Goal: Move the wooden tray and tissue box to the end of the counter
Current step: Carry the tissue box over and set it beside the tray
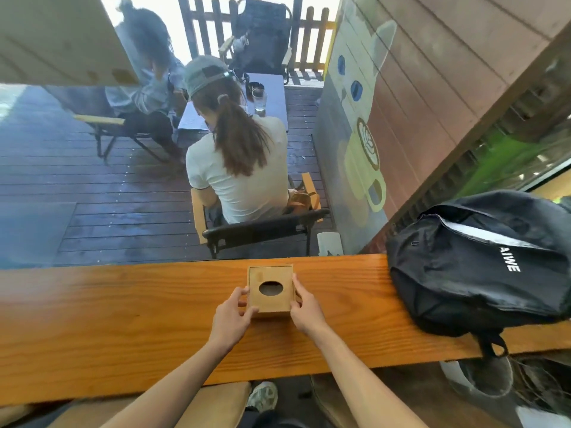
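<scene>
A square wooden tissue box (270,273) with an oval hole in its lid stands on the long wooden counter (123,310), near its far edge at the middle. My left hand (231,316) grips the box's left side, fingers curled at its near-left corner. My right hand (304,307) grips the right side, thumb along the lid's edge. Whether the box rests on the counter or is slightly lifted, I cannot tell. No separate wooden tray shows in view.
A black backpack (482,261) lies on the counter's right part, a strap hanging over the near edge. Beyond the glass, two people sit on chairs at a small table (272,91) on a dark deck. A wooden wall (432,88) rises at right.
</scene>
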